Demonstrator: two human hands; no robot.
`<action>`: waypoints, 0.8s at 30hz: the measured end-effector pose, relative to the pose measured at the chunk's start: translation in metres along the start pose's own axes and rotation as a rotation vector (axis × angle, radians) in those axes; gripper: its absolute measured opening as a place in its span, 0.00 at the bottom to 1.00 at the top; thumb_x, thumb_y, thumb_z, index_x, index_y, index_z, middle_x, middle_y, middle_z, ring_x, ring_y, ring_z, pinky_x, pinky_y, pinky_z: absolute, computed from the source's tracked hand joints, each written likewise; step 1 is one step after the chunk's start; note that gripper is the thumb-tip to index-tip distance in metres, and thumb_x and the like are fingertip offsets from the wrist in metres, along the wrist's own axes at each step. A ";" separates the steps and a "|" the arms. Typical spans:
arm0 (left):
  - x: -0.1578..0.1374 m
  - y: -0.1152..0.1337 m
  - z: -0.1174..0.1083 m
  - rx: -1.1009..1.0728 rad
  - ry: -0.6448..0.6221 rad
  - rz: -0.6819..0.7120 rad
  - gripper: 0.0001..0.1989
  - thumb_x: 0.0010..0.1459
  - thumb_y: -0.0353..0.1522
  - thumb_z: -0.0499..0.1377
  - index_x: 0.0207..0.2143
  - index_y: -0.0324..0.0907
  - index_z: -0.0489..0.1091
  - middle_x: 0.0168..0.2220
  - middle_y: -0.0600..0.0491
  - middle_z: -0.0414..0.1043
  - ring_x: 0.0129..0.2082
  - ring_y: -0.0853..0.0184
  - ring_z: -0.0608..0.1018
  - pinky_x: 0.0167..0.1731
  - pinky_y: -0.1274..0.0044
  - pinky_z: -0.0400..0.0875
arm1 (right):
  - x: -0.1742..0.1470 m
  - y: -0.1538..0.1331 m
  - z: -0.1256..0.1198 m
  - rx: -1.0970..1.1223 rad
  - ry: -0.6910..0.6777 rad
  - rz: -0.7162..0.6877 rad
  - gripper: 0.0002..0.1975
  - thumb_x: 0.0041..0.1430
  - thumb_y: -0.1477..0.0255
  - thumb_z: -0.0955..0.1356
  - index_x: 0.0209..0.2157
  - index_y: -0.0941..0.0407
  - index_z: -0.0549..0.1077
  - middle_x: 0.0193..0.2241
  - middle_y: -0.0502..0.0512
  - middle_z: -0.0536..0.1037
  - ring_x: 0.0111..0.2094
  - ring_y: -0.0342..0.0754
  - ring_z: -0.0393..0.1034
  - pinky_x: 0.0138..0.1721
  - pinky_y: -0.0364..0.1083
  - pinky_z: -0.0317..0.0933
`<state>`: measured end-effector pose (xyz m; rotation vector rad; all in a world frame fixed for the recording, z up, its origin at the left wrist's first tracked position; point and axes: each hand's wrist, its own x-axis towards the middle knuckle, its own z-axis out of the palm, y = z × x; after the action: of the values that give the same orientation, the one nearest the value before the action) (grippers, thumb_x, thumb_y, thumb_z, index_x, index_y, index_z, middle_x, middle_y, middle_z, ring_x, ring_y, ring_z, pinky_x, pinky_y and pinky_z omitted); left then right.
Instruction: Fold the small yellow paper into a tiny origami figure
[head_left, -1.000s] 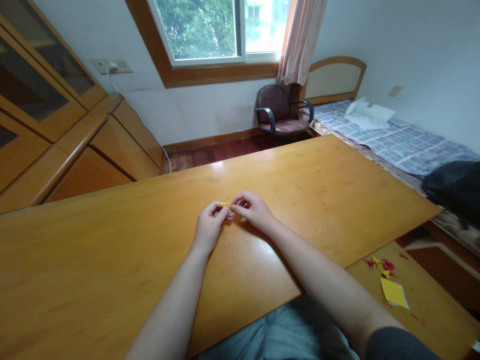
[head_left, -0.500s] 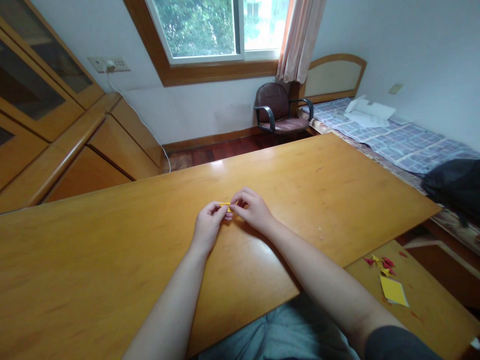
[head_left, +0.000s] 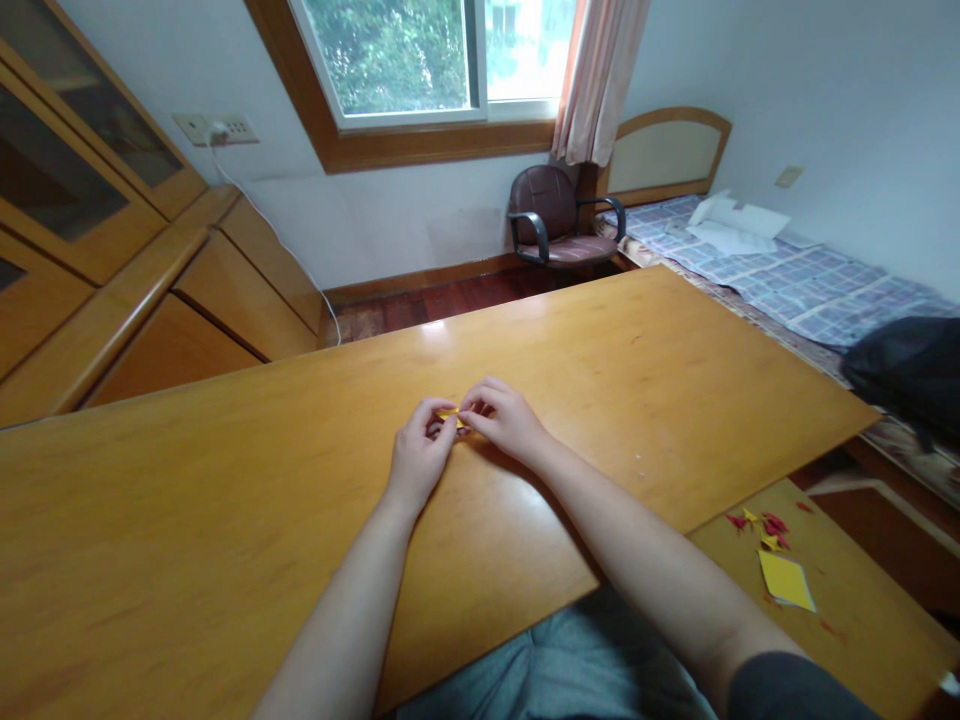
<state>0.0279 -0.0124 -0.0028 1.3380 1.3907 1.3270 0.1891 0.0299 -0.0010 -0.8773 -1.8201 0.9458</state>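
A small piece of folded yellow paper [head_left: 448, 413] is pinched between both hands above the wooden table [head_left: 225, 520]. My left hand [head_left: 421, 450] grips its left side, with the thumb and fingers closed on it. From the right, my right hand [head_left: 499, 415] holds the other end between thumb and fingertips. Fingers cover much of the paper, so its full shape is hidden.
On a lower surface at the right lie several small red and yellow folded paper pieces [head_left: 772, 527] and a stack of yellow square paper [head_left: 786, 580]. Beyond the table stand a brown armchair [head_left: 551, 215] and a bed [head_left: 810, 285]. A wooden cabinet [head_left: 225, 300] is at left.
My left fingers have shifted their hold, the thumb now further up against the yellow paper. The paper looks tilted differently. My right hand has barely moved.
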 end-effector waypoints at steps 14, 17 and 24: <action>0.003 -0.001 -0.003 -0.228 -0.056 -0.112 0.10 0.51 0.36 0.63 0.34 0.42 0.68 0.26 0.56 0.75 0.26 0.66 0.79 0.32 0.75 0.74 | -0.002 0.000 -0.001 0.015 -0.038 -0.045 0.02 0.59 0.74 0.69 0.33 0.56 0.75 0.34 0.52 0.72 0.32 0.42 0.68 0.36 0.43 0.65; 0.003 -0.002 -0.004 -0.261 -0.056 -0.119 0.10 0.52 0.35 0.63 0.35 0.42 0.67 0.26 0.56 0.75 0.26 0.66 0.79 0.31 0.76 0.74 | -0.002 0.001 -0.001 0.029 -0.031 -0.058 0.03 0.59 0.74 0.69 0.34 0.57 0.76 0.34 0.52 0.73 0.32 0.42 0.69 0.35 0.43 0.65; 0.003 0.000 -0.002 -0.303 -0.060 -0.158 0.10 0.51 0.35 0.63 0.34 0.42 0.67 0.26 0.57 0.75 0.25 0.67 0.80 0.30 0.76 0.74 | -0.004 0.003 -0.002 0.018 -0.032 -0.098 0.04 0.60 0.74 0.68 0.35 0.56 0.77 0.35 0.53 0.74 0.33 0.42 0.70 0.36 0.42 0.66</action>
<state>0.0253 -0.0102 -0.0016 1.0356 1.1744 1.3192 0.1925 0.0281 -0.0041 -0.7587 -1.8614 0.9170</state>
